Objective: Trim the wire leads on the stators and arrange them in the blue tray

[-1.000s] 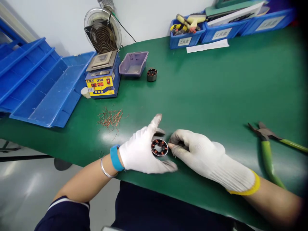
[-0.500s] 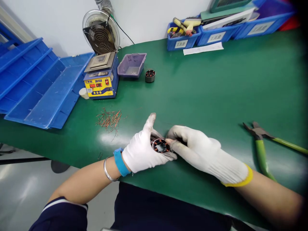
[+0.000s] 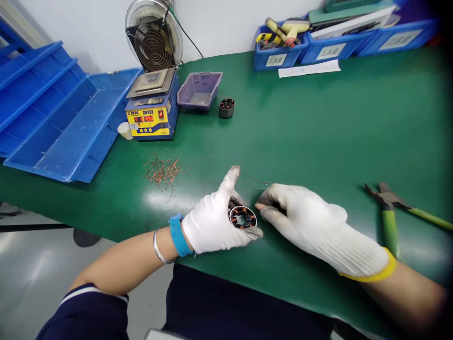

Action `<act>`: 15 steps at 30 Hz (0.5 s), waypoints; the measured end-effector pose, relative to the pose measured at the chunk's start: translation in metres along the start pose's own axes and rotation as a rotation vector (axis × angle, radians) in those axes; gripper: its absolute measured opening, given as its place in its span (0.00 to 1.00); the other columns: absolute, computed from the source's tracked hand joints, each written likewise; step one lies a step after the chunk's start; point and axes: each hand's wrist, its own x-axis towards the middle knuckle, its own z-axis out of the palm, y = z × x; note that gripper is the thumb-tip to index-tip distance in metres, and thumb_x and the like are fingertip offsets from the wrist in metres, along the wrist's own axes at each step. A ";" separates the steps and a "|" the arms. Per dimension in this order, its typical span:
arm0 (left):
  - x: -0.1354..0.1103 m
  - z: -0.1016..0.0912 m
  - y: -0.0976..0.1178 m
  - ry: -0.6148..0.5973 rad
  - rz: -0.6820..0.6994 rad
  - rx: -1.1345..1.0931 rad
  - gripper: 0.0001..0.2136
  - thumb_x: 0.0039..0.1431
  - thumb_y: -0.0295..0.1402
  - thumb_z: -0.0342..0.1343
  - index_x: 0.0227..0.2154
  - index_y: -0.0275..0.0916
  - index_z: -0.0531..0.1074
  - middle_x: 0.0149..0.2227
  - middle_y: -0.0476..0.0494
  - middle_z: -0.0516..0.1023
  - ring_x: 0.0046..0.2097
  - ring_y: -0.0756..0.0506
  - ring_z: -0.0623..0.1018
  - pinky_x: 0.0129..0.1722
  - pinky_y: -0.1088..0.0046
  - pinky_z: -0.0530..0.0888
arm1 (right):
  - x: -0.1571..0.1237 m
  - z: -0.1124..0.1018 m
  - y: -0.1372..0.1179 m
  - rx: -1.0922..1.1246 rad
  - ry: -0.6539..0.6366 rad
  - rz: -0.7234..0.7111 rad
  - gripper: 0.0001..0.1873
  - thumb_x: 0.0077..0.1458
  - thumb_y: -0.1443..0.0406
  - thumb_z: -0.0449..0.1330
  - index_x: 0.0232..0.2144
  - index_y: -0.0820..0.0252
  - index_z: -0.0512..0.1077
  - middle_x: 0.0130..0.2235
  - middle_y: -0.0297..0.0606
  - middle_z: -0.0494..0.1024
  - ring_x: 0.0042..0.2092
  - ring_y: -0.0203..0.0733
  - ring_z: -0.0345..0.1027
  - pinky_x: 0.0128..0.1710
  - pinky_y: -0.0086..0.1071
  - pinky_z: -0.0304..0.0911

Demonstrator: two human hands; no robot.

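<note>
My left hand point(image 3: 215, 219), in a white glove with a grey palm, is closed around a motor stator point(image 3: 242, 217). The stator is a round metal ring with copper windings inside, its open face turned up, and my thumb stands off it. Just right of it, apart from the stator, my gloved right hand point(image 3: 290, 212) is pinched, thumb against fingers. Whatever lies between those fingertips, if anything, is too small to make out. A thin wire point(image 3: 257, 179) shows on the green table above the right fingertips. Another stator point(image 3: 226, 108) stands upright farther back.
Green-handled cutting pliers point(image 3: 389, 200) lie open at the right. Copper wire scraps point(image 3: 163, 172) are heaped at the left. Behind are a blue-yellow solder pot point(image 3: 150, 123), a purple tray point(image 3: 198, 89), a fan point(image 3: 154, 47), blue trays point(image 3: 71, 137) and tool bins point(image 3: 276, 60).
My right hand has drawn away to the right from the stator's rim, its fingers still pinched. The left hand keeps hold of the stator. The whole view has shifted slightly.
</note>
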 end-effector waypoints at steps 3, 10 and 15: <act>0.000 -0.001 -0.001 -0.006 -0.036 -0.027 0.57 0.47 0.40 0.70 0.72 0.41 0.37 0.42 0.43 0.78 0.40 0.41 0.81 0.42 0.60 0.79 | 0.001 0.001 0.007 -0.041 0.085 -0.075 0.15 0.59 0.56 0.52 0.32 0.55 0.76 0.34 0.40 0.80 0.36 0.48 0.73 0.32 0.37 0.62; 0.000 0.003 -0.006 0.021 -0.040 -0.080 0.62 0.44 0.39 0.72 0.72 0.45 0.31 0.56 0.35 0.72 0.44 0.42 0.81 0.46 0.59 0.80 | -0.001 0.011 -0.017 0.432 0.208 -0.199 0.13 0.53 0.56 0.59 0.35 0.54 0.78 0.44 0.41 0.80 0.45 0.49 0.74 0.44 0.40 0.70; 0.001 0.003 -0.006 0.042 -0.033 -0.031 0.61 0.43 0.38 0.71 0.72 0.45 0.33 0.49 0.39 0.76 0.43 0.41 0.81 0.46 0.58 0.80 | -0.005 0.007 0.000 0.375 0.285 -0.155 0.12 0.55 0.60 0.55 0.23 0.54 0.73 0.37 0.39 0.80 0.39 0.46 0.75 0.36 0.38 0.69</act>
